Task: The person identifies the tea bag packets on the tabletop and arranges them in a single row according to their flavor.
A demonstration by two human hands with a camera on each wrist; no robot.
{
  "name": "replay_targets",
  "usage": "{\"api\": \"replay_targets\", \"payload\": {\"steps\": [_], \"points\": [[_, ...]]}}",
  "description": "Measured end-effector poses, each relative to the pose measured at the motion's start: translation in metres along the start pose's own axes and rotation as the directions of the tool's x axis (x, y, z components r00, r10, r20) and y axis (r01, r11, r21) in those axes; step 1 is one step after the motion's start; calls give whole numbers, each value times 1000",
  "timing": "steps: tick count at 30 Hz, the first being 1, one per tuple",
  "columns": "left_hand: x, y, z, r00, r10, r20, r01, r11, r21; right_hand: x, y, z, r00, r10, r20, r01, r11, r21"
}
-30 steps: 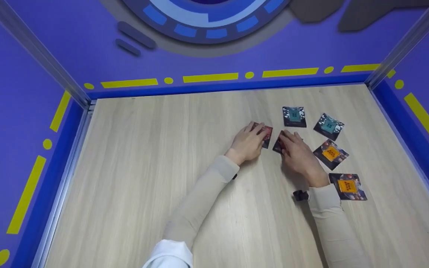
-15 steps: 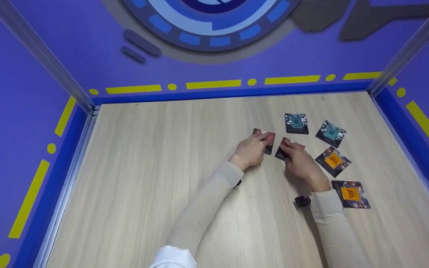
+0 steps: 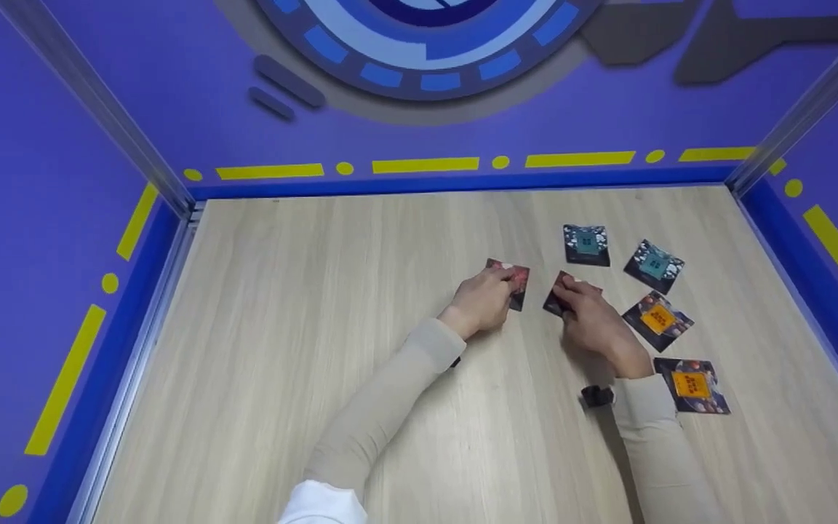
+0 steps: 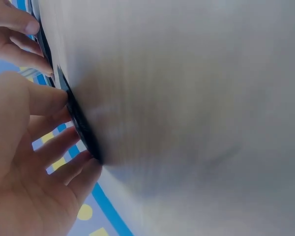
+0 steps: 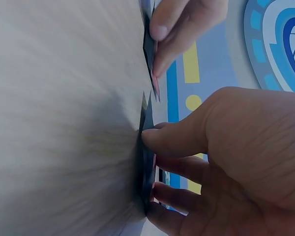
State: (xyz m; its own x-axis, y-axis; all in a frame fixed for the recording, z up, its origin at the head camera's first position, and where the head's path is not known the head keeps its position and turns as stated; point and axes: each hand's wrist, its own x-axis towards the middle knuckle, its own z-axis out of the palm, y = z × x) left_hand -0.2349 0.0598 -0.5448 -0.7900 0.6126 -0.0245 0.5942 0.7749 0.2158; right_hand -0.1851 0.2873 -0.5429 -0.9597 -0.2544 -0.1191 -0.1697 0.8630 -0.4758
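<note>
In the head view, the left hand [image 3: 481,302], right of the middle of the frame, is gripping a thin, flat, dark square packet with a red print [image 3: 520,287], its fingers lying over the printed face. In the left wrist view, its thumb is pressing on one edge while the other fingers are spreading along the far side. Farther right, the right hand [image 3: 597,324] is holding a second thin, dark packet with red at its corners [image 3: 552,303], pinching it between thumb and fingers close to the table, a pale wood-grain board [image 3: 281,327]. Compared with half a second earlier, the left hand and its packet are sitting farther left, so the gap between the two red packets is widening; the right hand's packet is keeping its place. Toward the right of the frame, four more flat packets are lying as they were: a dark one with a teal square [image 3: 586,244], a tilted one with a teal square [image 3: 654,266], a tilted one with an orange square [image 3: 657,320], and, lowest, another with an orange square [image 3: 692,386] beside the right sleeve [image 3: 648,415].
</note>
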Motion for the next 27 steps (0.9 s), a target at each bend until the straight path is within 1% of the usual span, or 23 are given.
{"api": "replay_targets", "payload": {"steps": [4,10,14,20,27], "points": [[-11,-6,-2,1000,-23,2,23,1000,-8,0,1,-3,1000,-9,16,9,1000,3],[-31,-20,-2,998,-50,-23,49,997,-54,-1,1,-5,999,-3,42,3,1000,4],[-46,-30,-5,997,-74,-27,72,996,-51,-1,0,-2,1000,-1,19,1,1000,-11],[-70,-46,-9,995,-91,-37,90,996,-30,-1,1,1,1000,-5,-8,4,1000,-24],[-102,-68,-13,992,-102,-74,98,994,-58,0,2,-1,998,41,56,-41,999,-5]]}}
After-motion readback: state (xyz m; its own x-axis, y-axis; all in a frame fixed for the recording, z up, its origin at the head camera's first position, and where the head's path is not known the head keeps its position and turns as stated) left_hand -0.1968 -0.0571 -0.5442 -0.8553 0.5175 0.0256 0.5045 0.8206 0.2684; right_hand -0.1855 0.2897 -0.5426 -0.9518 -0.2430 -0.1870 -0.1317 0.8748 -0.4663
